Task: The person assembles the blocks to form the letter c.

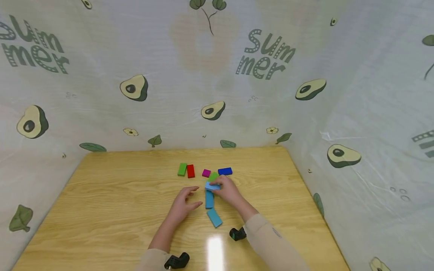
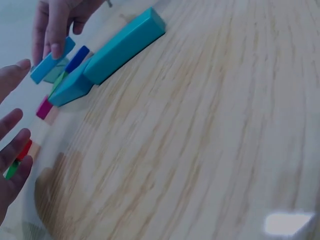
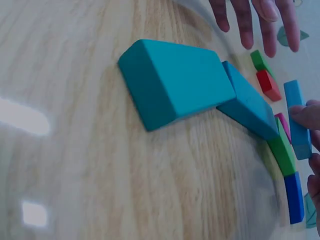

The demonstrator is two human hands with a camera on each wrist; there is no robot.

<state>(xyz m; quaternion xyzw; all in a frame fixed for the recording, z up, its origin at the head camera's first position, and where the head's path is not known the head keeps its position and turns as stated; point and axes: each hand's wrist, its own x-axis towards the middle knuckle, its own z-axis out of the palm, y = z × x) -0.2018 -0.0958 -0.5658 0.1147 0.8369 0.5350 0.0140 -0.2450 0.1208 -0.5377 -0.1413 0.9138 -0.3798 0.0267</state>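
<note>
My right hand [image 1: 229,192] pinches a light blue block [image 1: 212,186] between thumb and fingers. In the right wrist view that block [image 3: 299,127] is held up over a green block [image 3: 283,155], which it partly hides in the head view. Below it in the head view lies a blue block [image 1: 209,200], and nearer me a teal-blue block [image 1: 214,218] lies at an angle, its corner close to the other's end. My left hand [image 1: 182,205] hovers left of these blocks with fingers spread and nothing in them.
Farther back on the wooden table [image 1: 112,195] lie a magenta block [image 1: 206,173] and a dark blue block [image 1: 225,171]. To their left, a green block [image 1: 182,169] stands beside a red block [image 1: 191,171]. A patterned sheet [image 1: 169,49] hangs behind the table and along its sides.
</note>
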